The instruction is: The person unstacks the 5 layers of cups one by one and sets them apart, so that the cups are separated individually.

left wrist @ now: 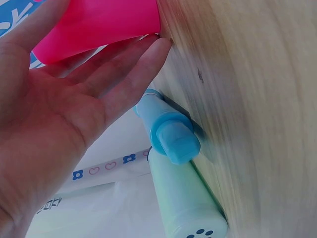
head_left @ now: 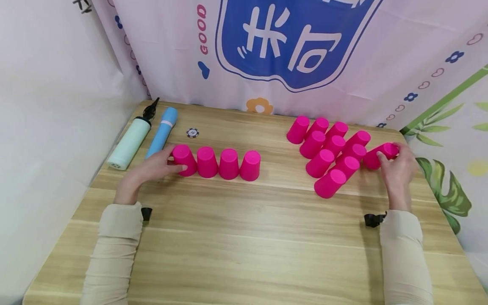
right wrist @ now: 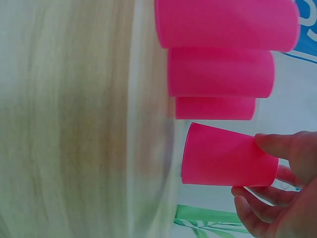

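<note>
A row of several upside-down pink plastic cups [head_left: 228, 164] stands left of the table's middle. My left hand [head_left: 157, 164] holds the leftmost cup [head_left: 183, 157], with the thumb on its near side and the fingers around the far side. At the right, my right hand [head_left: 398, 169] grips another pink cup [right wrist: 228, 158] near its closed end, thumb on one side and fingers on the other. That cup leans a little; whether its rim touches the table cannot be told. Beside it, more upside-down pink cups [head_left: 319, 163] stand in a triangular group.
A pale green hand pump [head_left: 129, 143] with a black nozzle lies at the table's left edge. Next to it is a blue cylinder-shaped tool [head_left: 163, 131]. A poker chip [head_left: 192, 133] lies nearby. A printed curtain [head_left: 171, 55] hangs behind the wooden table [head_left: 248, 254].
</note>
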A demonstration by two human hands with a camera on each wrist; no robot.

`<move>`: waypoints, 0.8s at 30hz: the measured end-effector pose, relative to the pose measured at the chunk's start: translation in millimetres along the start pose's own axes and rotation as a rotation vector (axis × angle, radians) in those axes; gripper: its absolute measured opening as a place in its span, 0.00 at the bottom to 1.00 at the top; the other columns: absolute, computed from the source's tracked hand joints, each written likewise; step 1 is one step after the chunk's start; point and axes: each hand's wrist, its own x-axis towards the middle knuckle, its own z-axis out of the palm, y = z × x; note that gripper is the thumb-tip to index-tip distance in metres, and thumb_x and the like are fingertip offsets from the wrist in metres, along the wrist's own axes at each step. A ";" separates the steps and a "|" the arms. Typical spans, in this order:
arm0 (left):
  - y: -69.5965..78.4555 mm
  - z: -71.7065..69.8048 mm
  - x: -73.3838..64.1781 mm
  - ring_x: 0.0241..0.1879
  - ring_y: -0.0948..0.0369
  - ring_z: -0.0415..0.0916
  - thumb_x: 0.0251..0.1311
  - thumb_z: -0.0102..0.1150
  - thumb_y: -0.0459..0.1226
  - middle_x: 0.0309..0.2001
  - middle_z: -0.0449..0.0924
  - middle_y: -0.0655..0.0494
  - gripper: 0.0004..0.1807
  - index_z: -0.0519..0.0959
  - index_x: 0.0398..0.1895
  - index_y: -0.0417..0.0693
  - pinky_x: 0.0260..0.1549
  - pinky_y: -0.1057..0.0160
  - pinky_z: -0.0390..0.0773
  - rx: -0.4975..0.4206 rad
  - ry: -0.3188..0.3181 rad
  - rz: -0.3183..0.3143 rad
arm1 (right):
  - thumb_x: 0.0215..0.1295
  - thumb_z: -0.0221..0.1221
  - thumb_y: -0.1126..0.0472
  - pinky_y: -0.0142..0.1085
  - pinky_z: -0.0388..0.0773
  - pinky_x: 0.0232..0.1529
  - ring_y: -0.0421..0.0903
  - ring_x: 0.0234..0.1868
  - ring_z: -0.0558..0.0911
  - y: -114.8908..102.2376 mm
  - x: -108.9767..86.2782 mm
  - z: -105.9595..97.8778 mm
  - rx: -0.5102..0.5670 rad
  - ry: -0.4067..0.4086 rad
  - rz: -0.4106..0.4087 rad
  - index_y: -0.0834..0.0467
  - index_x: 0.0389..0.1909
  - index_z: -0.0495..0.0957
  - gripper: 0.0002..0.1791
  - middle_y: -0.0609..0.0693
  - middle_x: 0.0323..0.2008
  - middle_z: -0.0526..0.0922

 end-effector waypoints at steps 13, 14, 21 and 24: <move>1.0 0.6 -3.5 0.62 0.40 0.65 0.65 0.59 0.39 0.62 0.65 0.38 0.32 0.57 0.67 0.37 0.60 0.42 0.68 -0.017 0.006 0.013 | 0.68 0.56 0.59 0.54 0.68 0.53 0.63 0.52 0.70 4.5 6.4 11.6 0.017 -0.053 -0.016 0.66 0.68 0.60 0.31 0.69 0.59 0.69; 1.3 0.5 -3.6 0.62 0.40 0.65 0.65 0.59 0.39 0.62 0.65 0.38 0.32 0.58 0.67 0.37 0.60 0.42 0.68 -0.016 0.007 0.014 | 0.68 0.56 0.59 0.54 0.68 0.53 0.63 0.52 0.70 4.4 6.8 12.1 0.017 -0.055 -0.018 0.66 0.68 0.60 0.31 0.69 0.58 0.69; -0.7 -0.4 -2.5 0.62 0.40 0.65 0.65 0.59 0.40 0.62 0.65 0.38 0.33 0.58 0.67 0.37 0.60 0.42 0.68 -0.012 0.007 0.016 | 0.69 0.54 0.58 0.54 0.69 0.56 0.64 0.55 0.69 0.5 5.6 10.4 0.029 -0.073 -0.017 0.66 0.69 0.58 0.31 0.69 0.61 0.66; -1.2 -1.0 -2.4 0.62 0.40 0.65 0.65 0.59 0.39 0.62 0.65 0.38 0.33 0.57 0.67 0.37 0.60 0.43 0.68 -0.010 0.006 0.016 | 0.69 0.54 0.57 0.56 0.66 0.58 0.65 0.57 0.68 -9.5 -1.1 4.8 0.068 0.006 -0.054 0.66 0.68 0.60 0.31 0.69 0.61 0.66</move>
